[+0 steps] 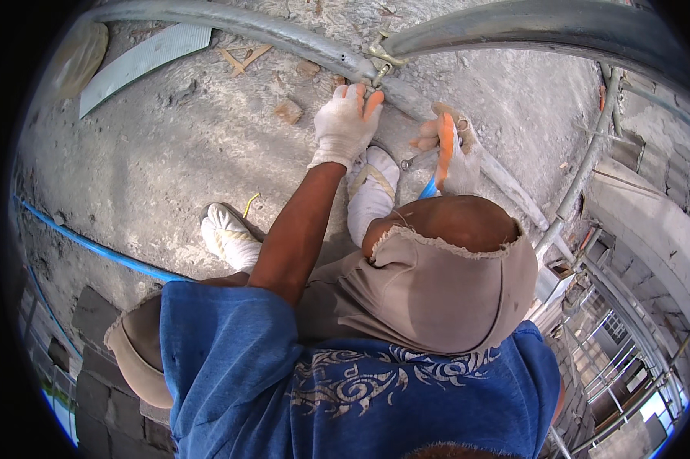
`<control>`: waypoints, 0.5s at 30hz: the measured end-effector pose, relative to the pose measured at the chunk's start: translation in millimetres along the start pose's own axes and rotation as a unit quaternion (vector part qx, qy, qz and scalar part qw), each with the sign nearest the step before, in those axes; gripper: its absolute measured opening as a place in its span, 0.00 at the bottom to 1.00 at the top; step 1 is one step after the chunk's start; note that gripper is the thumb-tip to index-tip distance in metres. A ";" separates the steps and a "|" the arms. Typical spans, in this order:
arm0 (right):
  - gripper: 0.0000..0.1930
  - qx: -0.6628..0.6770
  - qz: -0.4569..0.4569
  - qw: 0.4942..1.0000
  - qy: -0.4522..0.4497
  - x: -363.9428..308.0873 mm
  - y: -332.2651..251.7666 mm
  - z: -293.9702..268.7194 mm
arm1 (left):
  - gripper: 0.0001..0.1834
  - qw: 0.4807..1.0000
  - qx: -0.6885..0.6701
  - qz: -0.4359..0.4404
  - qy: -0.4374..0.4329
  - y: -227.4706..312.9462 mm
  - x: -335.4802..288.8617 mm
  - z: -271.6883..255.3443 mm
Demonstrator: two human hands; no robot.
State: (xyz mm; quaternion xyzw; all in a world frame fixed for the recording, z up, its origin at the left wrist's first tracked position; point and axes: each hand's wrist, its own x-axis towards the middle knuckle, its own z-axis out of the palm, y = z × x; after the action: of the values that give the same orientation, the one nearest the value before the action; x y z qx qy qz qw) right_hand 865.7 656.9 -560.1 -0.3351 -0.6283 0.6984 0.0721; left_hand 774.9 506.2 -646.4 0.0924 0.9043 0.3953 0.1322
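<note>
My left hand point(343, 126), in a white glove with orange fingertips, reaches forward to the grey metal pipe point(299, 42). Its bent fingers close at the lower part of a metal scaffold clamp point(383, 57), and the glove hides the exact contact. To the right is my right hand point(453, 157), gloved in white with an orange palm side, beyond my raised knee. Its fingers are curled, and the shaft of a small wrench point(407, 164) runs from the palm towards the ground. Part of that grip is hidden. Something blue point(429, 189) shows below the right hand.
A thick curved pipe point(528, 30) meets the clamp. Another pipe point(513, 183) slants down to the right, towards scaffolding and an edge. A corrugated sheet point(146, 65), wood scraps point(242, 58) and a broken block point(288, 112) lie on rough concrete. A blue hose point(107, 249) crosses the left side.
</note>
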 end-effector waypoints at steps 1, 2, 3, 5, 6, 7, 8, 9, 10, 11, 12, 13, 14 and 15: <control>0.24 0.010 -0.006 1.000 0.006 -1.8 1.4 -0.6 | 0.21 1.000 -0.004 -0.003 -0.005 0.0 0.0 -0.2; 0.25 0.020 -0.012 1.000 0.012 -4.0 3.2 -1.2 | 0.21 1.000 -0.010 -0.009 -0.005 -0.2 0.0 -0.2; 0.24 0.013 -0.013 0.999 0.043 -6.9 4.9 -2.2 | 0.21 1.000 -0.007 -0.003 0.004 -0.4 0.0 -0.2; 0.23 0.000 -0.017 0.994 0.107 -12.9 8.0 -5.8 | 0.21 0.999 -0.004 0.005 0.034 -1.4 0.3 -0.1; 0.23 -0.023 -0.011 0.992 0.124 -15.5 8.4 -9.2 | 0.21 0.999 -0.004 0.013 0.031 -2.2 0.6 -0.1; 0.23 -0.045 -0.006 0.989 0.142 -17.9 7.6 -14.1 | 0.22 0.999 -0.004 0.021 0.028 -3.0 0.9 -0.2; 0.23 -0.067 0.000 0.985 0.160 -20.3 6.0 -20.0 | 0.22 0.999 -0.004 0.027 0.022 -3.8 1.4 -0.6; 0.22 -0.109 0.007 0.982 0.152 -22.6 3.0 -28.0 | 0.22 0.999 0.001 0.040 0.020 -4.5 1.8 -1.0; 0.22 -0.151 0.015 0.978 0.144 -24.4 -1.8 -38.2 | 0.21 0.999 0.006 0.051 0.016 -5.2 2.4 -1.6; 0.22 -0.200 0.038 0.968 0.148 -26.4 -6.1 -49.0 | 0.21 0.998 0.013 0.054 0.008 -6.0 3.1 -2.3; 0.21 -0.202 0.073 0.969 0.121 -29.7 -10.9 -61.2 | 0.20 0.998 0.009 0.056 -0.003 -6.6 3.8 -2.7; 0.21 -0.239 0.118 0.959 0.093 -34.2 -16.5 -75.1 | 0.20 0.999 0.008 0.049 -0.017 -7.3 4.7 -3.1; 0.20 -0.277 0.162 0.945 0.060 -39.0 -21.8 -90.3 | 0.20 0.998 0.002 0.051 -0.025 -8.4 5.8 -3.3; 0.20 -0.300 0.178 0.937 0.012 -43.5 -25.6 -104.8 | 0.19 0.998 -0.001 0.047 -0.036 -9.7 7.0 -3.4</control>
State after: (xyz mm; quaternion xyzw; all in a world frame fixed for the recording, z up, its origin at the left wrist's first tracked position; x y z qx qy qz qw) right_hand 949.3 726.1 -518.4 -0.4564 -0.7376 0.4746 -0.1496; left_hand 766.6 499.2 -652.6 0.1491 0.8930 0.3987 0.1465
